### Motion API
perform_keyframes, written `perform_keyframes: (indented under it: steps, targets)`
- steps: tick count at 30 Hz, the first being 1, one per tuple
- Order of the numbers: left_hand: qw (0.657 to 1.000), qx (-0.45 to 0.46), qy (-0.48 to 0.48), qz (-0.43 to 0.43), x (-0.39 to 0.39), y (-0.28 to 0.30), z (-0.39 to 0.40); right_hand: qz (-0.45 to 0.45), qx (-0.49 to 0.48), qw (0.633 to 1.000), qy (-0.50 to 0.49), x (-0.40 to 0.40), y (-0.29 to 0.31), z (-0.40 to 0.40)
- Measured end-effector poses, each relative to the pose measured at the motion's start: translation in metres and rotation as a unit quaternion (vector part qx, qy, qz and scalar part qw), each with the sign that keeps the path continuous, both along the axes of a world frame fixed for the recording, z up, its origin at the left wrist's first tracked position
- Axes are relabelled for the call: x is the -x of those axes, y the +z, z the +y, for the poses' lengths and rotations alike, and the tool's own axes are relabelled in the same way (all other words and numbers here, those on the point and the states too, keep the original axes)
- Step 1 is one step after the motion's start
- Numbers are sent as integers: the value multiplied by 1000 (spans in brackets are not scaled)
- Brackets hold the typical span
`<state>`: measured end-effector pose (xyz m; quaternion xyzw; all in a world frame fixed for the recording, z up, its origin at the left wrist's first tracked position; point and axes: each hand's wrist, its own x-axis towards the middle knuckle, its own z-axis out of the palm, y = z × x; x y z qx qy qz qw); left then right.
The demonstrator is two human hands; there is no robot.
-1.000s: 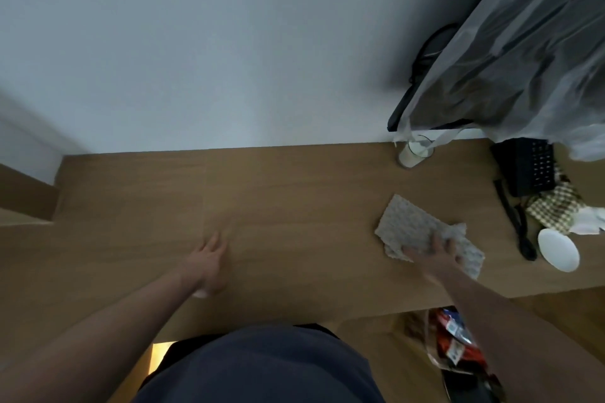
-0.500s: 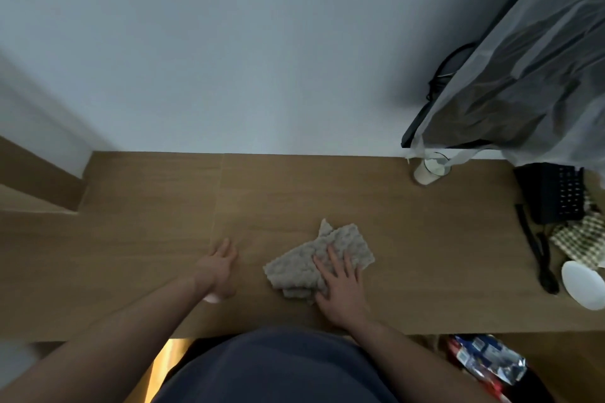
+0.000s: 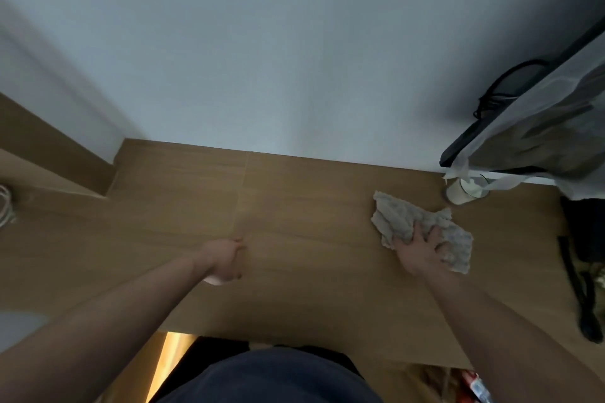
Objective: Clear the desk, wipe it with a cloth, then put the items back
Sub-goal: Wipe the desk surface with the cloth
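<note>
From the head view, a wooden surface (image 3: 294, 193) is seen running along a pale wall. A crumpled grey cloth (image 3: 399, 222) is spread on the surface at about three o'clock from the middle of the frame. The right hand (image 3: 422, 250) is laid on the near half of the cloth, fingers spread and fairly straight, pressing it flat against the wood rather than gripping it.

The left hand (image 3: 224, 258) is rested on the surface at about seven o'clock from the frame's middle, well apart from the cloth. Its fingers are seen edge-on and somewhat blurred; something small and pale shows under the heel of the hand, but whether it is held cannot be told.

A small white cup (image 3: 465, 191) is stood at about one o'clock from the cloth, near the wall. A plastic-covered bundle (image 3: 540, 134) is seen above it. A dark strap-like object (image 3: 579, 291) lies at the right edge.
</note>
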<state>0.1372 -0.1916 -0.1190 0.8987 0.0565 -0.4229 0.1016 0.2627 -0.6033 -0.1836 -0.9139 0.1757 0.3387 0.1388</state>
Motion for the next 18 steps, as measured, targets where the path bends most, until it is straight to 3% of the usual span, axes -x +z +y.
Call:
perform_keyframes:
  steps: [5, 18]
  targets:
    - [996, 6, 61, -64, -2, 4, 30, 32, 1, 998, -52, -39, 0, 62]
    - [981, -14, 178, -75, 47, 4, 174, -17, -42, 973, 228, -46, 2, 320]
